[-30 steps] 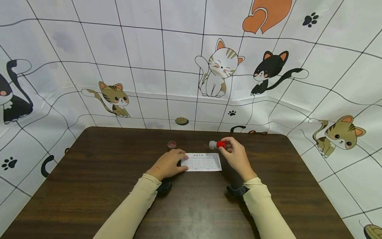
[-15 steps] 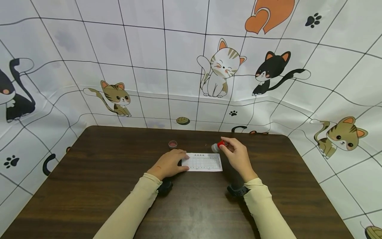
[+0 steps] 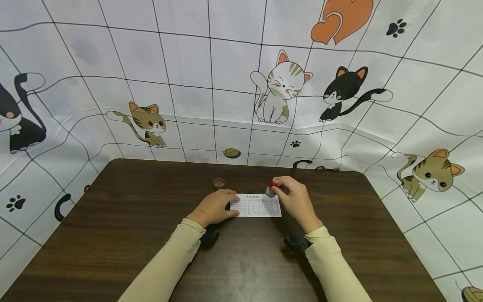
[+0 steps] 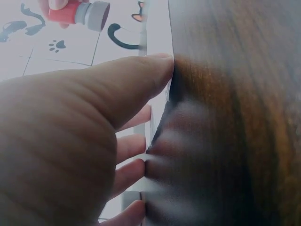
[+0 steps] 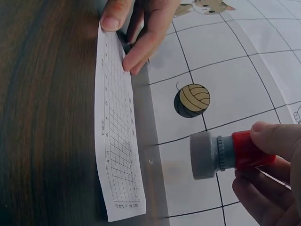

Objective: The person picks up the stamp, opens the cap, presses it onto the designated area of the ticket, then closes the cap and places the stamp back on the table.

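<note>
A stamp with a red handle and a grey round base (image 5: pixel 204 155) is pinched between the thumb and fingers of my right hand (image 3: pixel 299 205). In the head view its grey end points down over the upper right part of a white printed form (image 3: pixel 254 206). The right wrist view shows a gap between stamp and paper (image 5: pixel 117 141). My left hand (image 3: pixel 214 206) rests at the form's left end, thumb and fingertips on the paper, fingers spread and fairly straight. From the left wrist the red-handled stamp (image 4: pixel 66 13) appears beyond my thumb.
A small round open container with red inside (image 3: pixel 218 183), like an ink pad, stands on the dark wooden table (image 3: pixel 124 218) beyond my left hand. A white cloth with cat prints (image 3: pixel 188 105) hangs behind the table and along its sides.
My right hand has moved slightly left and tipped the stamp from lying sideways to nearly upright, grey end down, over the form's top right. The left hand stays in place.
</note>
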Tool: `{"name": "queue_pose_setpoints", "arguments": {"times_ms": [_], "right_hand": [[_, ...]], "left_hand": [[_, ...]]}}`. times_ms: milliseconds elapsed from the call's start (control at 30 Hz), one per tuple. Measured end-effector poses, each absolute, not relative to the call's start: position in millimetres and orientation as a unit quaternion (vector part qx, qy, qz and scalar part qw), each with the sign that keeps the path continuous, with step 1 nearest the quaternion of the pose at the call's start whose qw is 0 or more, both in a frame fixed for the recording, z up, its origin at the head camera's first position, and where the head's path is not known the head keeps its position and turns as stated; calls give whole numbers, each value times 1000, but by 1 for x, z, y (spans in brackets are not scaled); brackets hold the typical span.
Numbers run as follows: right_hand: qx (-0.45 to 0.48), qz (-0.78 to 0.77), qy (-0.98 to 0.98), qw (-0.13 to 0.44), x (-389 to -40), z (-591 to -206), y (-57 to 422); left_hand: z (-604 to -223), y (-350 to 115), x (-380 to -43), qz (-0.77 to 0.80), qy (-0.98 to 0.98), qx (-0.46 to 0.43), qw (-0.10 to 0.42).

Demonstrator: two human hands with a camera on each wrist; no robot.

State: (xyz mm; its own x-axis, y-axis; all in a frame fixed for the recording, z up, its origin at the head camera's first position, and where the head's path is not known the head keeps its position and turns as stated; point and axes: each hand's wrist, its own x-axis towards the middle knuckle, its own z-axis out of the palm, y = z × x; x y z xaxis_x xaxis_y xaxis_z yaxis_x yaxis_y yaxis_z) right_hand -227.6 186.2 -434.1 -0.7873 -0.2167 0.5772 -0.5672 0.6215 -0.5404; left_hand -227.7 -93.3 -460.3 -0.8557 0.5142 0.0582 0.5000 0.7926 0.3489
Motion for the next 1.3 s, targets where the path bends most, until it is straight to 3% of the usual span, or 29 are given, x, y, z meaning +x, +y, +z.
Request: {"name": "queue_pose_setpoints", "arguments": {"times_ms": [467,1300], "right_hand": [[212,319,-908,170,-223,-439,175],[178,275,-934,146,-219,-449,165]], "left_hand": [[-464,-95,-229,180,946,270,22],[-461,-95,-229,191,945,262,30]]}}
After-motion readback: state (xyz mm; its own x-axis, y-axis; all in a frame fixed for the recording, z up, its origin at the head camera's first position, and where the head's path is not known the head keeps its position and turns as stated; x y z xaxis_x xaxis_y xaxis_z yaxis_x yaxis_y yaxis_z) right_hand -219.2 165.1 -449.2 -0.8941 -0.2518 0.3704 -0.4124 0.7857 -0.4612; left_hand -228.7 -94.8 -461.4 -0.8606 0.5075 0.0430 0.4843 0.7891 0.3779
